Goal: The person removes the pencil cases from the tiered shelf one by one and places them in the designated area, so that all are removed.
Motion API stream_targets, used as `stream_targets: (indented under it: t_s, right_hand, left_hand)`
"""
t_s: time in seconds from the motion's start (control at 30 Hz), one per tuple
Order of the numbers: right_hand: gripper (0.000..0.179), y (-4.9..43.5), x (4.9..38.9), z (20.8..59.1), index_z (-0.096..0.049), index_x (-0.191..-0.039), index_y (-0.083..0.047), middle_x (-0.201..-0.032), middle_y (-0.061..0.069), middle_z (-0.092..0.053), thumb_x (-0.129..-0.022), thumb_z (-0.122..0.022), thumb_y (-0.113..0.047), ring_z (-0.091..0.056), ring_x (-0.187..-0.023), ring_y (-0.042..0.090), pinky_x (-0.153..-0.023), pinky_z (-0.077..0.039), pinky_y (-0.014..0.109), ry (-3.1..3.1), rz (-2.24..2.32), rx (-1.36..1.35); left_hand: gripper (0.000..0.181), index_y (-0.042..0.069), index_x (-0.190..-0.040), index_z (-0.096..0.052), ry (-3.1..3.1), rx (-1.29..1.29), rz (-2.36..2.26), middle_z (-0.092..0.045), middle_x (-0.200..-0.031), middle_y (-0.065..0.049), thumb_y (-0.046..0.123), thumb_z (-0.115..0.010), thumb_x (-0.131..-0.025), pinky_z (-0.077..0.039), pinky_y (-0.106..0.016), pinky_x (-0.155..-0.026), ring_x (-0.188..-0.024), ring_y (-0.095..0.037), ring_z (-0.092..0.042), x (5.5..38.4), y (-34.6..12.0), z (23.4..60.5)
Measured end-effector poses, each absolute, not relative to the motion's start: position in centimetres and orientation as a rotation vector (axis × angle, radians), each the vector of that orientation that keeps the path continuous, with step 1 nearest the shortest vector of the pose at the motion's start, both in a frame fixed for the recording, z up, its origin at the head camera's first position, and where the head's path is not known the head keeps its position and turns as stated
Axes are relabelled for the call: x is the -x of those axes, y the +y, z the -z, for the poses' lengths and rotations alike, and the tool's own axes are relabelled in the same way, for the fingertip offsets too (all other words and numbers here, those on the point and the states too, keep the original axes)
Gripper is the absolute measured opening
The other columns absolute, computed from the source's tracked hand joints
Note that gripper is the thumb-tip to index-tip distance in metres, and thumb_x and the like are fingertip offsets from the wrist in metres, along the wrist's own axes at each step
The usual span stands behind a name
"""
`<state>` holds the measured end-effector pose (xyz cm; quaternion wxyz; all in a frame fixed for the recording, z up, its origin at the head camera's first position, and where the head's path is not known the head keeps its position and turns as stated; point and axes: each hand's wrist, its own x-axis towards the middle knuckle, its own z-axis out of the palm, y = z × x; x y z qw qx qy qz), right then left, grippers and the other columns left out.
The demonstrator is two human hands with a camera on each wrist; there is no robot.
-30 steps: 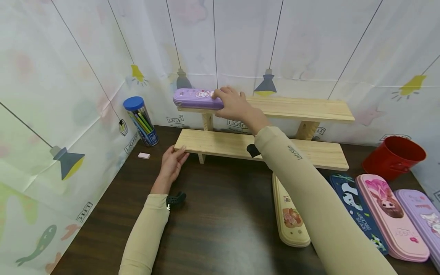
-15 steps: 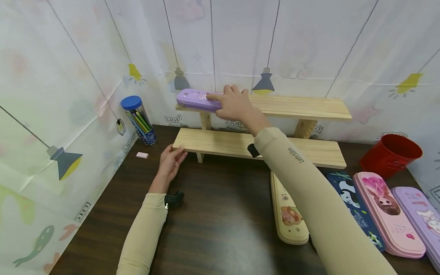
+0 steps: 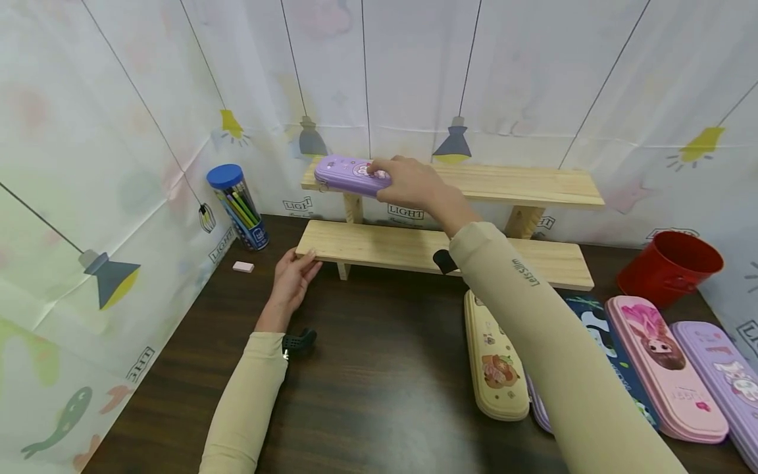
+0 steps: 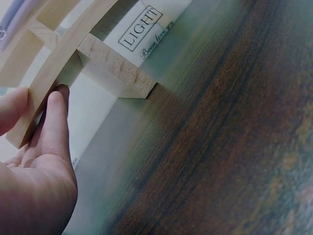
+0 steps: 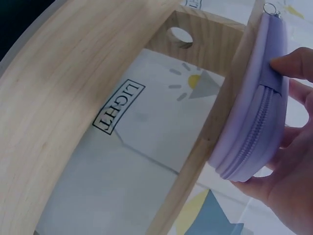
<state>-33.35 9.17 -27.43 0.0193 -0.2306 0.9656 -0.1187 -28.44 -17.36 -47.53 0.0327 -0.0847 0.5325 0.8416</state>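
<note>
A two-tier wooden shelf (image 3: pixel 379 245) stands against the back of the dark table. On its upper board, toward the left end, is a purple zippered pencil case (image 3: pixel 349 176) with a cartoon print. My right hand (image 3: pixel 417 187) grips the right end of this case. Seen from the right wrist, the thumb and fingers hold the case (image 5: pixel 254 122) beside the edge of the upper board; its zipper shows. At the left end of the lower board, my left hand (image 3: pixel 290 283) pinches the corner, thumb on top and fingers below, as the left wrist view of the hand (image 4: pixel 41 181) confirms.
Several pencil cases lie at right: a yellow one (image 3: pixel 499 368), a dark blue panda one (image 3: pixel 598 329), a pink one (image 3: pixel 663 368) and a purple one (image 3: pixel 725 382). Behind them stands a red bucket (image 3: pixel 669 270). At left are a blue-lidded pencil tub (image 3: pixel 238 207) and a small eraser (image 3: pixel 243 266).
The purple pencil case has moved slightly right along the upper board with my right hand, baring the board's left end. My left hand keeps its hold on the lower board.
</note>
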Motion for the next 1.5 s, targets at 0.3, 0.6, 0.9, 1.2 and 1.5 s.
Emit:
stream_targets:
  t_s: [0.3, 0.6, 0.9, 1.2, 1.5]
  right_hand:
    - [0.077, 10.7, 32.9, 26.6, -0.039, -0.149, -0.035, -0.142, 0.015, -0.048, -0.077, -0.067, -0.031, -0.046, -0.117, 0.03, -0.094, -0.049, 0.047, 2.917, 0.335, 0.732]
    - [0.084, 11.4, 31.9, 26.2, -0.035, -0.152, -0.035, -0.141, 0.011, -0.055, -0.076, -0.072, -0.041, -0.054, -0.11, 0.027, -0.087, -0.05, 0.04, 2.883, 0.24, 0.722]
    - [0.084, 12.0, 30.0, 26.4, -0.039, -0.149, -0.032, -0.126, 0.011, -0.064, -0.074, -0.075, -0.045, -0.06, -0.101, 0.027, -0.081, -0.053, 0.042, 2.938, 0.12, 0.758]
    - [0.088, 13.2, 28.1, 28.2, -0.034, -0.152, -0.035, -0.133, 0.012, -0.06, -0.075, -0.077, -0.043, -0.059, -0.107, 0.026, -0.084, -0.055, 0.046, 2.937, 0.185, 0.767]
    - [0.09, 14.5, 26.5, 30.2, -0.039, -0.15, -0.031, -0.124, 0.009, -0.066, -0.071, -0.08, -0.045, -0.058, -0.093, 0.022, -0.075, -0.053, 0.039, 2.947, 0.209, 0.836]
  left_hand:
    - [0.047, 0.006, -0.145, -0.04, 1.637, 0.259, -2.583, -0.058, -0.121, -0.007, 0.011, -0.056, -0.101, -0.059, -0.02, -0.092, -0.101, -0.008, -0.068, 28.7, -17.2, 47.6]
    - [0.048, 0.006, -0.146, -0.039, 1.628, 0.268, -2.568, -0.056, -0.126, -0.009, 0.011, -0.056, -0.102, -0.058, -0.022, -0.095, -0.103, -0.008, -0.067, 28.8, -17.1, 47.4]
    - [0.046, 0.005, -0.145, -0.039, 1.638, 0.251, -2.575, -0.056, -0.124, -0.008, 0.011, -0.054, -0.102, -0.058, -0.021, -0.094, -0.104, -0.009, -0.067, 28.9, -17.6, 47.6]
    - [0.048, 0.007, -0.146, -0.039, 1.638, 0.258, -2.583, -0.056, -0.123, -0.007, 0.01, -0.055, -0.102, -0.059, -0.019, -0.091, -0.105, -0.009, -0.066, 29.0, -18.4, 47.5]
    - [0.046, 0.007, -0.144, -0.04, 1.61, 0.281, -2.601, -0.057, -0.122, -0.006, 0.01, -0.056, -0.101, -0.059, -0.019, -0.091, -0.102, -0.007, -0.068, 29.1, -18.8, 47.5]
